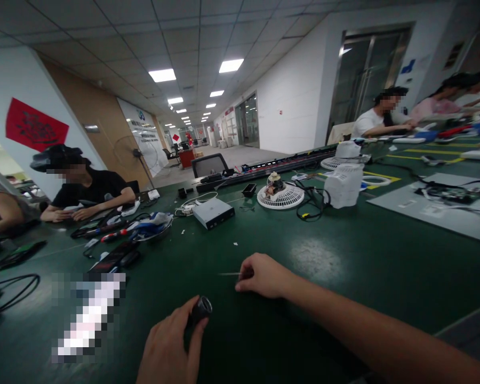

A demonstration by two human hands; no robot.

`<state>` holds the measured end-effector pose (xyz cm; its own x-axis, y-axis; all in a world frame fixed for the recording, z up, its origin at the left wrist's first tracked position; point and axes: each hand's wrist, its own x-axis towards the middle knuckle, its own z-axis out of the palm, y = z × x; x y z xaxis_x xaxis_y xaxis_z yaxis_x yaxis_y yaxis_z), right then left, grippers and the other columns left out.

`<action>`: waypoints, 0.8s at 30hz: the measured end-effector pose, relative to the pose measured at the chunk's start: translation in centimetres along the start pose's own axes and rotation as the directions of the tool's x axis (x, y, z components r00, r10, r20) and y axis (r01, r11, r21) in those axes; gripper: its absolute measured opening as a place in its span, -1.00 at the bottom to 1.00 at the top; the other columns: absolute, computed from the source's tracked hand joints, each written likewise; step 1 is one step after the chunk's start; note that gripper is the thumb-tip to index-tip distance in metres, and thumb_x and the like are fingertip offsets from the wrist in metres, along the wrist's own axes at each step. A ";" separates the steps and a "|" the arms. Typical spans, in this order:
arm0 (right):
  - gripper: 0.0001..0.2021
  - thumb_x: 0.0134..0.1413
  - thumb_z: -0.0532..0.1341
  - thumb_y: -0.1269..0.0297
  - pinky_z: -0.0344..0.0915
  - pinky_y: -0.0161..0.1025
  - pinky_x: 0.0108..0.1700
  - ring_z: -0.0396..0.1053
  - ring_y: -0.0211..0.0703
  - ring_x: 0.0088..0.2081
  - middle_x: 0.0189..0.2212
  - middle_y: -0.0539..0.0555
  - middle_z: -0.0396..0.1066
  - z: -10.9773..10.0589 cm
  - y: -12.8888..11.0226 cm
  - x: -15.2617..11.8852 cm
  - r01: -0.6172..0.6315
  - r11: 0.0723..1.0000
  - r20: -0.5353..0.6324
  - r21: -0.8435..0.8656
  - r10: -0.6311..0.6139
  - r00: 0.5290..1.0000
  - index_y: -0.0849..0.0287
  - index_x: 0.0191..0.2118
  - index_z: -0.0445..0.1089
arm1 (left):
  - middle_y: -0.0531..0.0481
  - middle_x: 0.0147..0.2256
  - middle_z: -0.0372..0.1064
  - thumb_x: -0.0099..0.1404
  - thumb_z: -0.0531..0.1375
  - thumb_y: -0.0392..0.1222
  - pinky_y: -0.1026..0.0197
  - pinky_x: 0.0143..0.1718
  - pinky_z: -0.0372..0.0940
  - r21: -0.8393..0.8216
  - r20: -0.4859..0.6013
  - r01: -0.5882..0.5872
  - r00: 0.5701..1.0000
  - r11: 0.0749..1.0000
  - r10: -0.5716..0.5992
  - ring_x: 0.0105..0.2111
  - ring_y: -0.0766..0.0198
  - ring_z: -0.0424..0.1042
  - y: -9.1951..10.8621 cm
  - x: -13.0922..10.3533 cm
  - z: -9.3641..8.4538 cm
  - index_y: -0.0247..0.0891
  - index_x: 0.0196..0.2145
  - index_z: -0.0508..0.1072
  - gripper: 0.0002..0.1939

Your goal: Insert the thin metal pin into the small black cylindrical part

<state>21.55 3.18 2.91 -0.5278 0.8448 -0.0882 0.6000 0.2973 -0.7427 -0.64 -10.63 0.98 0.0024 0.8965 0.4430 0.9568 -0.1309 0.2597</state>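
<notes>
My left hand (170,341) is closed around a small black cylinder (205,306), whose round, ringed end faces up and to the right. Most of its body is hidden by my fingers. To the right and a little farther away, my right hand (260,274) pinches a thin pale rod (229,274) that sticks out leftward over the green table (264,330). Its other end is hidden in my curled fingers, so its exact kind cannot be made out. The two hands are apart, and the rod does not touch the cylinder.
Ahead lie a grey disc drive (213,213), a round white fan grille (280,196) with a motor, and a white housing (343,185). Tools and cables clutter the left. A white panel (436,208) lies right. A person (88,186) sits across at left; others sit far right.
</notes>
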 end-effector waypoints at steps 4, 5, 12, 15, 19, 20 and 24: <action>-0.83 -0.06 0.34 0.20 0.25 -0.28 -0.35 0.43 -0.17 -0.37 -0.43 0.03 0.53 -0.6 0.7 5.1 0.038 0.961 -0.137 0.273 -0.001 0.991 0.17 -0.34 0.56 | -0.05 -0.18 0.55 0.29 0.11 -0.07 0.00 -0.16 0.37 0.026 0.158 0.010 0.987 1.000 -0.014 -0.21 0.05 0.53 0.0 5.6 -0.4 -0.12 -0.07 0.47 -0.71; -0.83 -0.05 0.34 0.22 0.27 -0.27 -0.32 0.44 -0.16 -0.35 -0.42 0.04 0.54 -0.5 0.6 6.5 0.082 0.942 -0.182 0.327 -0.022 0.983 0.19 -0.32 0.56 | -0.05 -0.19 0.55 0.29 0.13 -0.11 0.02 -0.14 0.35 0.024 0.182 0.027 0.983 0.999 -0.031 -0.20 0.06 0.53 -0.3 7.1 0.0 -0.13 -0.08 0.47 -0.73; -0.82 -0.01 0.31 0.29 0.35 -0.22 -0.17 0.46 -0.15 -0.27 -0.31 0.09 0.55 2.2 -0.1 11.2 0.209 0.826 -0.440 0.523 0.052 0.896 0.24 -0.26 0.51 | -0.11 -0.14 0.51 0.33 0.12 -0.13 -0.06 0.02 0.22 -0.022 -0.032 0.077 0.996 0.997 -0.078 -0.12 0.04 0.46 -4.3 11.5 4.2 -0.22 -0.05 0.39 -0.73; -0.81 -0.03 0.33 0.27 0.36 -0.20 -0.16 0.46 -0.15 -0.28 -0.33 0.08 0.55 3.4 0.0 10.6 0.337 0.779 -0.408 0.528 -0.115 0.906 0.24 -0.27 0.52 | -0.10 -0.13 0.50 0.31 0.15 -0.09 -0.03 0.02 0.23 -0.106 -0.113 0.067 0.990 0.992 -0.079 -0.12 0.07 0.46 -4.6 10.8 4.2 -0.20 -0.05 0.37 -0.72; -0.81 -0.07 0.35 0.28 0.35 -0.19 -0.17 0.45 -0.16 -0.30 -0.36 0.06 0.54 3.9 0.0 9.8 0.374 0.759 -0.309 0.532 -0.237 0.921 0.23 -0.29 0.53 | -0.05 -0.21 0.51 0.25 0.21 -0.12 -0.02 -0.04 0.25 -0.118 -0.073 0.019 0.997 0.993 -0.028 -0.18 0.08 0.46 -3.8 10.3 3.5 -0.19 -0.12 0.42 -0.76; -0.81 -0.08 0.35 0.28 0.34 -0.20 -0.19 0.44 -0.16 -0.31 -0.37 0.05 0.53 4.0 -0.1 9.8 0.371 0.761 -0.290 0.532 -0.248 0.924 0.23 -0.29 0.54 | -0.04 -0.22 0.51 0.23 0.22 -0.13 -0.02 -0.05 0.25 -0.118 -0.054 0.006 0.998 0.993 -0.013 -0.18 0.08 0.46 -3.6 10.3 3.4 -0.18 -0.14 0.42 -0.76; -0.81 -0.17 0.39 0.33 0.30 -0.26 -0.31 0.39 -0.23 -0.41 -0.46 0.01 0.50 3.8 -0.2 9.7 0.303 0.797 -0.215 0.523 -0.220 0.951 0.24 -0.33 0.55 | -0.02 -0.22 0.51 0.19 0.25 -0.18 -0.02 -0.05 0.25 -0.113 -0.047 -0.060 0.997 0.992 0.055 -0.16 0.07 0.45 -3.4 10.4 3.5 -0.17 -0.17 0.45 -0.78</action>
<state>14.02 9.61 -0.33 -0.5048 0.8340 0.2228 0.0036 0.2602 -0.9656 -2.86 0.63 1.72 0.0410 0.8671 0.4964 0.9157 -0.2313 0.3285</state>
